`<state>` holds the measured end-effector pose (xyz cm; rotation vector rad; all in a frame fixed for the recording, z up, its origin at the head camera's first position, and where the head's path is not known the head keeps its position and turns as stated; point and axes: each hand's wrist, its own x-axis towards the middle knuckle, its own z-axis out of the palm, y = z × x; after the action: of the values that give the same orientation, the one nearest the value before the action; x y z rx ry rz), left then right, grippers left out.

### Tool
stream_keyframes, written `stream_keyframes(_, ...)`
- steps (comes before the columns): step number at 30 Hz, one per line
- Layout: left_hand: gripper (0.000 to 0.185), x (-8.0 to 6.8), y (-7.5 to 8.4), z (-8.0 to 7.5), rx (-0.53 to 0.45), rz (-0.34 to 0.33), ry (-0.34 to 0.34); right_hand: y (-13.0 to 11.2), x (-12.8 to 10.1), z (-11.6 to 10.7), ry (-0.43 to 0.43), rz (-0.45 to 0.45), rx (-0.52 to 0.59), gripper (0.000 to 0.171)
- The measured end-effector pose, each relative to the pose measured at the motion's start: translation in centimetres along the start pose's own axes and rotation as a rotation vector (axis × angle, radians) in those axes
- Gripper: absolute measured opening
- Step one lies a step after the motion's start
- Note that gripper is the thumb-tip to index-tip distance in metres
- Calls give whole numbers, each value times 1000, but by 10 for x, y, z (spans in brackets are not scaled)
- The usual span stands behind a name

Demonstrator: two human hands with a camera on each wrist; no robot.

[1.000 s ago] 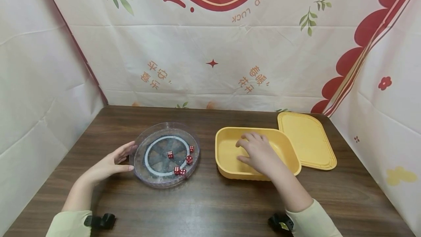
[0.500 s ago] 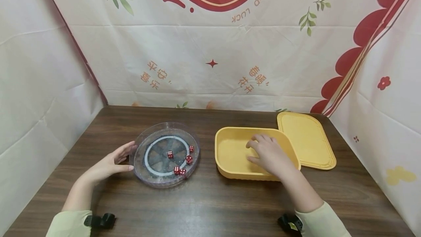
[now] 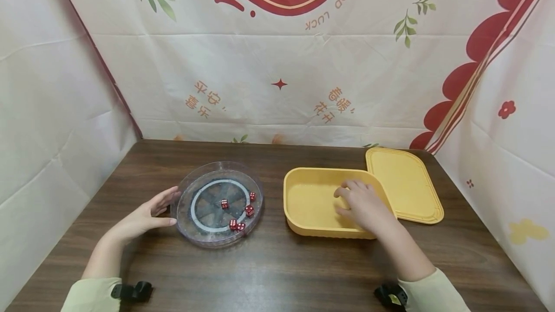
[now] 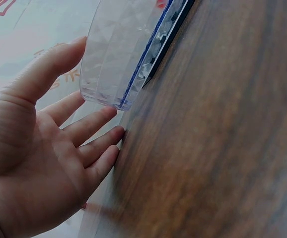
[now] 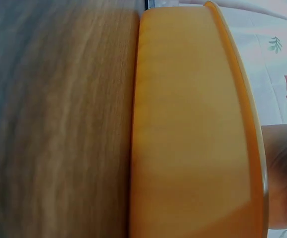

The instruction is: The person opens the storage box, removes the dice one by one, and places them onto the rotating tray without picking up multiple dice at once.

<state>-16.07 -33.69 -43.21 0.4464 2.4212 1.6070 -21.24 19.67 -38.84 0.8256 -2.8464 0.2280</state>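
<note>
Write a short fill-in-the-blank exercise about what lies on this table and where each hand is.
1. The clear round dish holds ____ red dice.
2. The right hand reaches into the ____ tub.
3. The tub's lid lies on the table, ____ the tub.
4. The left hand, fingers straight, touches the dish's ____ rim.

Missing words: five; yellow; beside; left

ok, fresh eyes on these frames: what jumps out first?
The yellow tub at centre right of the dark wood table, with the right hand reaching into it and its yellow lid lying beside it on the right. Next, the clear round dish at centre left holding five small red dice, with the left hand open against its left rim.
</note>
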Motion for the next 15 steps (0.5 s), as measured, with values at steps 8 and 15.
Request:
stream_keyframes(8,80,0,-1,0,3,1,2,11,-4,-3,-35,39,22,27)
stream_keyframes(15,80,0,-1,0,3,-1,2,19,-9,-4,-54,41,42,27)
